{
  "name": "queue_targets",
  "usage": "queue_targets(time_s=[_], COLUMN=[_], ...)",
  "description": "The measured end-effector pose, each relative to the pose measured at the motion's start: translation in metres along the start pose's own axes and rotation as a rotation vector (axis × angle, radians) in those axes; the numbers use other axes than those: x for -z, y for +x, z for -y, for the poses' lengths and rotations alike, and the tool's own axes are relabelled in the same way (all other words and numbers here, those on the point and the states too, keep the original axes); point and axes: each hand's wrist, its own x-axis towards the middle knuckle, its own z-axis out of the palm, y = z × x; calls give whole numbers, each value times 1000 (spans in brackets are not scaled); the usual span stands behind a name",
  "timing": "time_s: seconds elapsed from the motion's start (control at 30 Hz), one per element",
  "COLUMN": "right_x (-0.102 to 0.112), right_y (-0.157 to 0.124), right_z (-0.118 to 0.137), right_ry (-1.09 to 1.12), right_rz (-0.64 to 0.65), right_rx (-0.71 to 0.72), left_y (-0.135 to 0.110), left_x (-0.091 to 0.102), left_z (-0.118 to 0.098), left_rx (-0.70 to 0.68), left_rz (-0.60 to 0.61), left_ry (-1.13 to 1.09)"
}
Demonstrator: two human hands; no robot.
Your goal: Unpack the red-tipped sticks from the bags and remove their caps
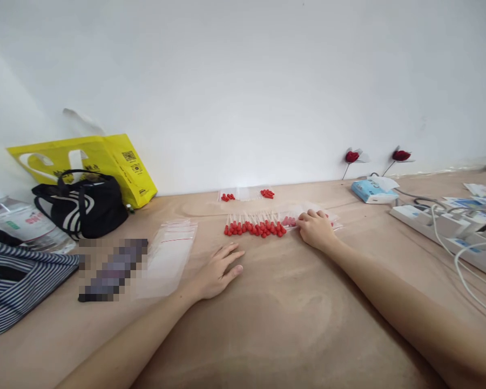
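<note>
A row of thin pale sticks with red tips (254, 226) lies across the middle of the tan table (267, 324). My right hand (315, 229) rests at the row's right end, fingers curled and pressed down on a clear plastic bag (297, 216) holding more red tips. My left hand (216, 272) lies flat on the table in front of the row, fingers stretched out, holding nothing. Clear zip bags (166, 256) with a red seal line lie just left of that hand. Two small clusters of red caps (267, 193) sit near the wall.
At the left stand a yellow bag (105, 159), a black bag (85, 205), a water bottle (20, 221), striped cloth (20, 283) and a blurred dark object (113, 270). At the right are a tissue pack (372, 190), a power strip with cables (449, 237) and two red flowers (351, 157).
</note>
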Motion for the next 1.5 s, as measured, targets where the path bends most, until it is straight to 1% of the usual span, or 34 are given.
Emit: queue_targets(time_s=[0.1,0.3,0.43,0.63,0.7,0.77,0.83,0.9,1.0,1.03,1.1,1.13,1.23,1.3,1.33,1.4,1.43,1.5], right_x=[-3,-13,-15,-13,-11,-6,4,17,38,43,47,47,40,33,30,26,25,22], right_y=[-4,-9,-7,-11,-14,-18,-23,-31,-42,-46,-50,-51,-50,-45,-42,-37,-35,-32], right_z=[-3,-18,-28,-42,-45,-45,-40,-29,-4,6,28,38,63,72,75,79,80,81], right_ry=[-14,34,57,-13,-9,32,115,230,380,418,477,504,590,634,652,679,683,682], right_rz=[-40,-160,-248,-371,-434,-533,-645,-737,-825,-842,-831,-803,-667,-555,-504,-426,-404,-375], right_rx=[10,-137,-143,-308,-343,-363,-348,-302,-202,-175,-108,-60,137,263,330,464,520,591], left_y=[-2,-2,-2,-3,-2,-2,-2,-2,-2,-2,-2,-1,1,3,3,4,3,1], left_x=[-1,0,0,2,2,2,2,3,3,3,2,1,-1,0,1,3,5,6], left_z=[2,0,0,-3,-4,-4,-4,-5,-6,-6,-6,-5,0,4,5,4,3,0], left_rx=[5,-9,-12,7,5,6,12,23,30,31,44,59,128,145,132,63,17,-71], left_rz=[-14,-20,-32,-25,-30,-34,-35,-40,-74,-95,-148,-182,-298,-362,-380,-384,-364,-286], left_ry=[-7,-28,-36,-40,-39,-35,-33,-38,-74,-95,-150,-182,-262,-283,-283,-275,-268,-245])
